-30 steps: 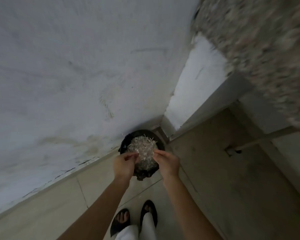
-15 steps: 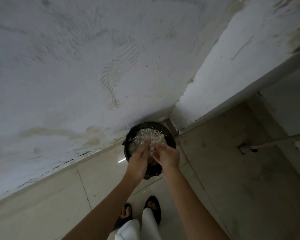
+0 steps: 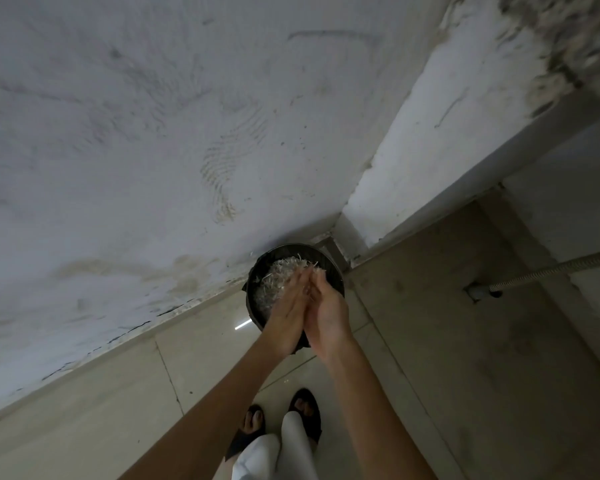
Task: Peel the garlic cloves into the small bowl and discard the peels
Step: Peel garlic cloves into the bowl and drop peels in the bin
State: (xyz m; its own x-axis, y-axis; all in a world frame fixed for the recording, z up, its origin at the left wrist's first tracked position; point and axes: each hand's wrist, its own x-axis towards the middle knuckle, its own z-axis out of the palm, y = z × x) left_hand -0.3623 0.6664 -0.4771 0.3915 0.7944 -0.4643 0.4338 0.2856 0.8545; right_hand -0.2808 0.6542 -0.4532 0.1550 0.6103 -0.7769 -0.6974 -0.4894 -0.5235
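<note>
Palms pressed flat together, left hand [image 3: 286,315] and right hand [image 3: 327,315] point forward over a round black bin [image 3: 327,259] heaped with papery garlic peels [image 3: 274,282].

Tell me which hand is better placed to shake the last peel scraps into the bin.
Left, narrowly. Both hands press palm to palm above the black bin, fingers straight. The left hand lies over the peel pile; the right hand sits nearer the bin's right rim.

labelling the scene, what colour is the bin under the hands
Black. The bin shows best in the head view.
</note>
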